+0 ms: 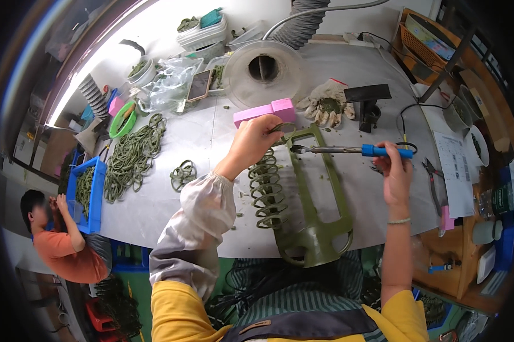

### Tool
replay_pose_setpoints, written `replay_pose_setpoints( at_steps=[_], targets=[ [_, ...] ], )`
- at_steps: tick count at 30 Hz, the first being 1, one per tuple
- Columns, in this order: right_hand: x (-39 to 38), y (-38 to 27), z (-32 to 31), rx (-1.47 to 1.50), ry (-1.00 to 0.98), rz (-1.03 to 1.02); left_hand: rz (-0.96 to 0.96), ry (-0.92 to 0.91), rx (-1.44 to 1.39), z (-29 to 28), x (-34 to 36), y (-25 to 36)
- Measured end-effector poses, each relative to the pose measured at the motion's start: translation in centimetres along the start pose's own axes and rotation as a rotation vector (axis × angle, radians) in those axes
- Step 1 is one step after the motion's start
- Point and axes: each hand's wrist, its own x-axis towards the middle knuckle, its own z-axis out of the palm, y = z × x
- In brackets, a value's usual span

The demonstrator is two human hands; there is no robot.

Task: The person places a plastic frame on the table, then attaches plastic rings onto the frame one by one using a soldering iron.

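Frame [311, 238] is olive green and slightly glossy, flat on the table [211, 131] right in front of you, its near end at the table's edge. It's got a long rectangular opening, a broad plate at the near end with rounded cutouts, and springy green coils [268, 198] down its left side.

Your left hand [251, 142] is at the frame's far end, thumb and fingers pinched together on a thin green strip [289, 127]. Your right hand [394, 176] has its fingers wrapped around the iron's blue handle; the iron [337, 150] points at the frame's far left corner, but can't tell if the tip touches.

Writing-wise, there's a printed paper [451, 171] right of the frame and, further right, a bottle [501, 199] with a green label, all too small to make out.

Count: one frame, one iron, one paper. Beyond the frame, one clear hood [237, 77] and one phone [200, 85]. Left of it, two heaps of green strips: one small [176, 176], one big [133, 157].
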Motion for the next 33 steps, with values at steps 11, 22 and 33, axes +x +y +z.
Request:
replay_pose_setpoints(
  at_steps=[11,22,33],
  targets=[
    [2.7,3.5,1.3,0.085,-0.044,0.028,0.016,-0.061,0.105,2.1,2.9,-2.1],
    [2.7,3.8,1.9,0.084,-0.025,0.02,-0.005,-0.102,0.089,2.1,3.3,-2.1],
    [2.0,1.3,-0.2,0.05,0.045,-0.007,0.059,-0.085,0.268,0.0,2.3,-2.0]
  ],
)
